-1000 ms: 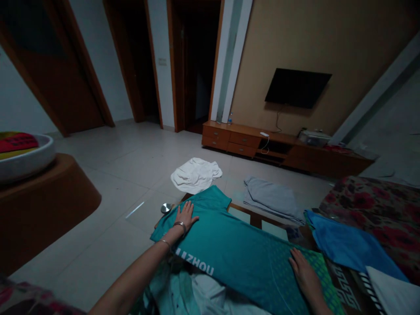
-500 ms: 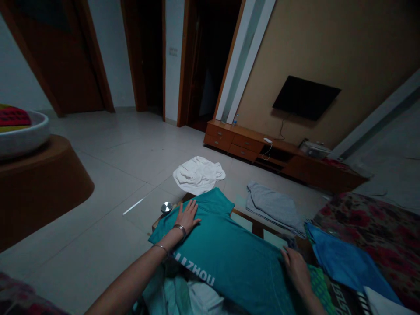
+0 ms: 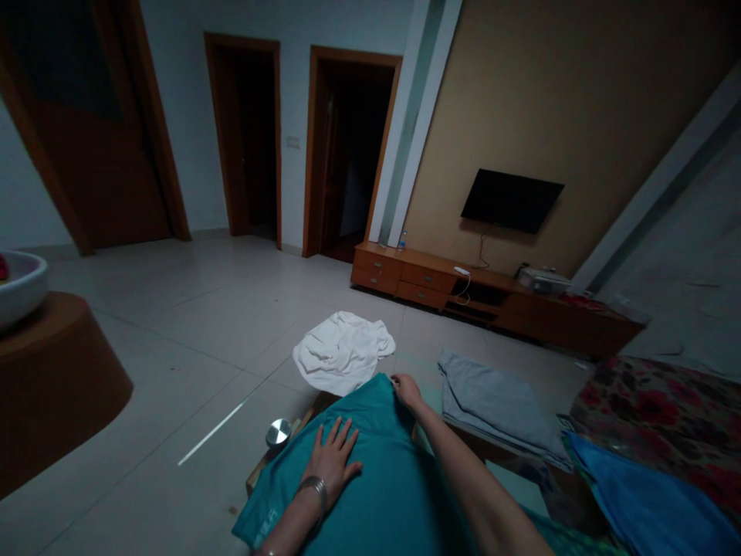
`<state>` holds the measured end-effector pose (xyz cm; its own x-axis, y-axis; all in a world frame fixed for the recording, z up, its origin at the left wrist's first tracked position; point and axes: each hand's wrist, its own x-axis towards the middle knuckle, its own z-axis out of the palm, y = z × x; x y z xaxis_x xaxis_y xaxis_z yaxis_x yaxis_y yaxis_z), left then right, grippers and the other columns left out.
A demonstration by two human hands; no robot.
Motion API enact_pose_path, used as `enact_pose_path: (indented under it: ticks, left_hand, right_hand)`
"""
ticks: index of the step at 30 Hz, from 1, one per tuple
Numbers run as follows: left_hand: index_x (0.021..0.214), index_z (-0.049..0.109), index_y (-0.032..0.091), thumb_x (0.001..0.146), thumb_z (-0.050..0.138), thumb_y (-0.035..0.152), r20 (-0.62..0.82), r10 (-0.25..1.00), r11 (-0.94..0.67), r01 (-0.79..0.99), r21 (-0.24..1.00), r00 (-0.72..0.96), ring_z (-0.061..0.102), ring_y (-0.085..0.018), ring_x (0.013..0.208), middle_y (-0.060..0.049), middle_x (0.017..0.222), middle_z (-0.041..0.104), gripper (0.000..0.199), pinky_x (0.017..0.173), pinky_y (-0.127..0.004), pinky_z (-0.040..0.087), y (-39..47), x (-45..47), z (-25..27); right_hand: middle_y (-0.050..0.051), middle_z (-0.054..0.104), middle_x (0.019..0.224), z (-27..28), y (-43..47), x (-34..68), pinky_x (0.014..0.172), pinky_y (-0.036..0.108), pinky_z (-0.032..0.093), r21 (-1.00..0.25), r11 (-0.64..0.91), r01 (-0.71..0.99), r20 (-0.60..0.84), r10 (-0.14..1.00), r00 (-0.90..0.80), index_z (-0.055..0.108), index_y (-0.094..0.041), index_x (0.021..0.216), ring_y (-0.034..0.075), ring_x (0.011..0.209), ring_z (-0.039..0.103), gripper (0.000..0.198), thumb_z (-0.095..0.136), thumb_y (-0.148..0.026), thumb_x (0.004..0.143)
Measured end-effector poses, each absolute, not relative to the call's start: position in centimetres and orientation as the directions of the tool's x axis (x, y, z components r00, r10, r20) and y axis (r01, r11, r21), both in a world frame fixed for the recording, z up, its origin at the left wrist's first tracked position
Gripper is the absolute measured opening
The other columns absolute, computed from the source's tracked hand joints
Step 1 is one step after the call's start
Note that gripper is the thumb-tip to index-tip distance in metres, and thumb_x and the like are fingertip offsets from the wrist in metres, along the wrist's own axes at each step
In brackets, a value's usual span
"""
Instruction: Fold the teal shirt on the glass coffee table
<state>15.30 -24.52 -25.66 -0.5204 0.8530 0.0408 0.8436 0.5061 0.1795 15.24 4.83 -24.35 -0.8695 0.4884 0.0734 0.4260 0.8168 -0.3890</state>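
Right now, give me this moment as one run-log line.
left hand: flat on teal shirt | right hand: pinching shirt's far edge | near: white cloth, grey garment

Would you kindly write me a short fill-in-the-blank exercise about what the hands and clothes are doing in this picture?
1. The left hand lies flat on the ____ shirt.
2. The right hand pinches the shirt's far ____.
3. Beyond the shirt lies a crumpled ____ cloth.
4. To the right of the right hand lies a folded ____ garment.

Missing words: teal; edge; white; grey
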Motion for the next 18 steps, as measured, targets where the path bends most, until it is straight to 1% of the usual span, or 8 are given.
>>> enact_pose_path:
  ticks: [2, 3, 6, 9, 15, 18]
  left_hand:
    - [0.142, 0.035, 0.031, 0.086, 0.049, 0.049, 0.028, 0.845, 0.521, 0.833, 0.184, -0.535, 0.017, -0.033, 0.141, -0.005, 0.153, 0.021, 0.060, 0.109, -0.063, 0.016, -24.4, 15.2, -25.5]
    - [0.142, 0.036, 0.031, 0.086, 0.050, 0.048, 0.023, 0.841, 0.528, 0.829, 0.184, -0.541, 0.017, -0.033, 0.141, -0.005, 0.153, 0.020, 0.060, 0.109, -0.063, 0.016, -24.4, 15.1, -25.4]
    - [0.142, 0.036, 0.032, 0.084, 0.053, 0.047, 0.011, 0.836, 0.538, 0.822, 0.186, -0.549, 0.016, -0.033, 0.141, -0.005, 0.153, 0.019, 0.062, 0.109, -0.063, 0.017, -24.3, 14.9, -25.3]
    - [0.142, 0.035, 0.031, 0.084, 0.053, 0.048, -0.002, 0.837, 0.536, 0.819, 0.203, -0.547, 0.014, -0.033, 0.141, -0.005, 0.153, 0.017, 0.063, 0.109, -0.064, 0.015, -24.3, 14.8, -25.3]
    - [0.142, 0.035, 0.030, 0.084, 0.052, 0.047, -0.039, 0.833, 0.547, 0.808, 0.218, -0.553, 0.012, -0.033, 0.142, -0.005, 0.153, 0.017, 0.063, 0.109, -0.065, 0.011, -24.0, 14.7, -25.4]
    - [0.142, 0.036, 0.031, 0.084, 0.053, 0.047, -0.050, 0.828, 0.555, 0.802, 0.220, -0.559, 0.012, -0.033, 0.142, -0.005, 0.153, 0.016, 0.063, 0.109, -0.065, 0.010, -24.0, 14.7, -24.9]
  right_hand:
    - [0.010, 0.065, 0.114, -24.9, 4.8, 12.6, 0.090, 0.025, 0.038, -0.389, 0.814, 0.431, 0.075, 0.495, -0.866, 0.066, -0.018, 0.114, 0.019, 0.106, 0.057, 0.039, 0.047, -0.009, 0.080]
    - [0.010, 0.064, 0.113, -25.1, 4.9, 11.6, 0.089, 0.025, 0.038, -0.386, 0.813, 0.437, 0.074, 0.499, -0.864, 0.067, -0.019, 0.112, 0.019, 0.106, 0.056, 0.039, 0.048, -0.009, 0.080]
    - [0.011, 0.064, 0.106, -25.6, 5.5, 10.0, 0.084, 0.026, 0.039, -0.374, 0.808, 0.455, 0.058, 0.510, -0.858, 0.071, -0.017, 0.096, 0.021, 0.102, 0.056, 0.029, 0.053, -0.009, 0.075]
    - [0.010, 0.064, 0.099, -25.6, 6.3, 9.6, 0.081, 0.026, 0.038, -0.370, 0.810, 0.455, 0.051, 0.507, -0.861, 0.071, -0.016, 0.085, 0.020, 0.096, 0.055, 0.020, 0.057, -0.011, 0.072]
    - [0.005, 0.064, 0.097, -25.5, 6.9, 9.3, 0.083, 0.023, 0.037, -0.406, 0.838, 0.364, 0.069, 0.425, -0.903, 0.068, -0.018, 0.085, 0.016, 0.096, 0.053, 0.016, 0.057, -0.013, 0.074]
    - [0.005, 0.064, 0.097, -25.8, 6.5, 8.8, 0.083, 0.023, 0.037, -0.423, 0.834, 0.354, 0.068, 0.419, -0.906, 0.068, -0.017, 0.087, 0.017, 0.096, 0.054, 0.019, 0.059, -0.013, 0.071]
